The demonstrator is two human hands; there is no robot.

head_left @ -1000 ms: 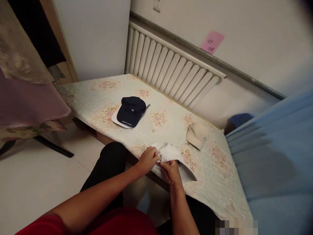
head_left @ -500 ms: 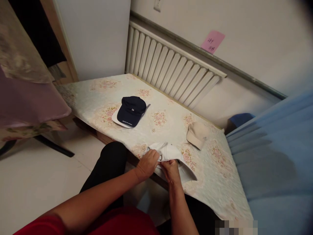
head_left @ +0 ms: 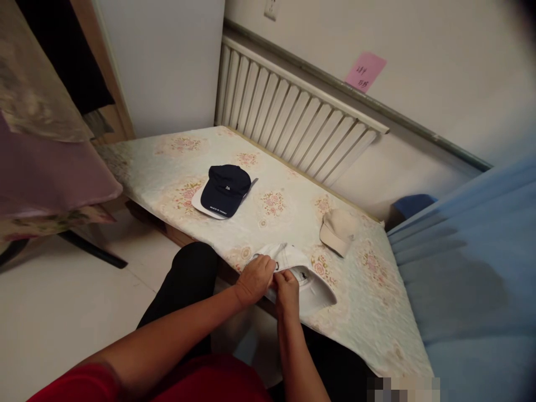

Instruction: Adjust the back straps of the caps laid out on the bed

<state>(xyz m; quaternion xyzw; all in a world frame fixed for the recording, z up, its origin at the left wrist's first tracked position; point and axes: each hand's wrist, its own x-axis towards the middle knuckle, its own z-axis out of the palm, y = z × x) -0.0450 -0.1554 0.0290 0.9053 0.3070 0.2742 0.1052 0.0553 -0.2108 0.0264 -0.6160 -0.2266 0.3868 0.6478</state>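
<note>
A white cap [head_left: 317, 294] lies tipped at the near edge of the bed, its brim to the right and its opening turned towards me. My left hand [head_left: 256, 278] is closed on the cap's back edge, near a small buckle. Close beside it, my right hand [head_left: 287, 287] pinches at the strap by that buckle; the fingertips are partly hidden. Farther off to the left rests a navy cap [head_left: 226, 190] with a white-edged brim. A beige cap [head_left: 337, 230] sits beyond the white one, to the right.
The caps are on a bed with a floral cover [head_left: 288, 190]. Behind it stands a white radiator [head_left: 288, 106] along the wall. A blue curtain [head_left: 469, 268] hangs at the right. Draped clothes [head_left: 50, 162] hang at the left, over dark curved legs.
My right hand has shifted left, out from the cap's opening and closer to my left hand. More of the cap's inside shows. The other caps have not moved.
</note>
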